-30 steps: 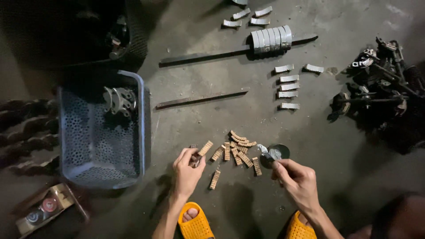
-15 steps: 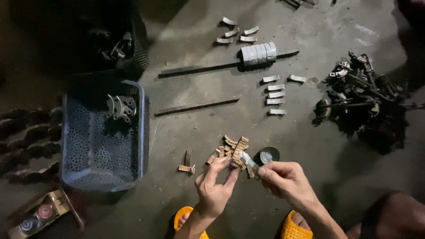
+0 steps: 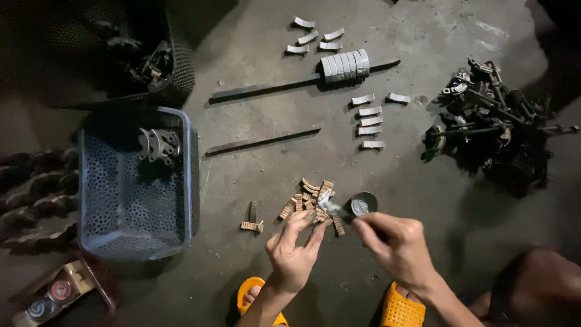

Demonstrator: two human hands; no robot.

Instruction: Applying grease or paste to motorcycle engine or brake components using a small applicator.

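Your left hand [image 3: 295, 251] pinches a small pale curved metal piece [image 3: 325, 203] at its fingertips, lifted just above the heap of tan friction pads [image 3: 310, 200]. Your right hand [image 3: 396, 245], beside it, closes narrowly on a thin tool near the small round tin [image 3: 363, 204], within easy dipping reach.

Small curved grey metal piece [image 3: 327, 202] was pinched at the left hand's fingertips, tilted, just above the pile of tan ridged blocks [image 3: 311, 203] scattered on the concrete floor. Small round open tin [image 3: 364, 204] with shiny grey contents sat beside that pile, upright, touching nothing visible.
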